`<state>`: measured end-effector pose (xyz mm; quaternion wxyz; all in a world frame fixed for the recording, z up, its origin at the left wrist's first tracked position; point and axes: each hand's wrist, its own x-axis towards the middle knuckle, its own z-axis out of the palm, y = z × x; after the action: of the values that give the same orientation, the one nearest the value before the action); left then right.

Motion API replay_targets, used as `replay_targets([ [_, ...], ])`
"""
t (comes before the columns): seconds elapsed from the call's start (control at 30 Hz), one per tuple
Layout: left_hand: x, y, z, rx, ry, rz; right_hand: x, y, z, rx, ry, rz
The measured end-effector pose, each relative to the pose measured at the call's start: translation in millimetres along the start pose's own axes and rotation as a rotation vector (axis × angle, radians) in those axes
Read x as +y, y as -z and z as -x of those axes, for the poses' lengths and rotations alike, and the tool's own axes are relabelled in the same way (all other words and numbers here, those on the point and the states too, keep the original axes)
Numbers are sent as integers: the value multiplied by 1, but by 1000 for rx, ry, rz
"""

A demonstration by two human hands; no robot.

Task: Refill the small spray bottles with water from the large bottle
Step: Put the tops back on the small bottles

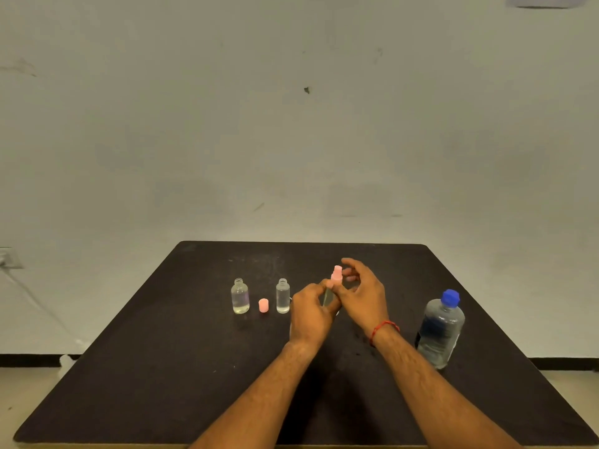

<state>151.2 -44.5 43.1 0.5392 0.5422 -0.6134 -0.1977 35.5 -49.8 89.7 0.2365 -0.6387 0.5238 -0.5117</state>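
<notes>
Two small clear spray bottles stand open-necked on the black table [162, 367]: one at the left [240, 297] and one beside it [282, 297], each holding some clear liquid. A pink cap [264, 304] stands between them. My left hand [311, 314] is wrapped around a third small bottle [328, 299], mostly hidden by the fingers. My right hand [363, 294] pinches that bottle's pink spray head [337, 274] at its neck. The large water bottle [440, 330] with a blue cap stands upright at the right, apart from both hands.
A plain grey wall rises behind the table. A wall socket with a cable [8, 257] is at the far left. A red thread is tied around my right wrist [384, 328].
</notes>
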Motion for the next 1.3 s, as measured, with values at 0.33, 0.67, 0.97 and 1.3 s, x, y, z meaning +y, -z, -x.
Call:
replay_targets([
  [0.33, 0, -1, -2, -19, -14, -10, -4, -2, 0, 48, -26, -57],
  [0.67, -3, 0, -3, -34, -25, 5, 1, -1, -1, -65, -2, -151],
  [0.97, -3, -5, 0, -12, 1, -47, 1, -4, 2, 69, -100, -35],
  [1.3, -1, -3, -5, 0, 53, -16, -1, 3, 0, 43, -104, -55],
])
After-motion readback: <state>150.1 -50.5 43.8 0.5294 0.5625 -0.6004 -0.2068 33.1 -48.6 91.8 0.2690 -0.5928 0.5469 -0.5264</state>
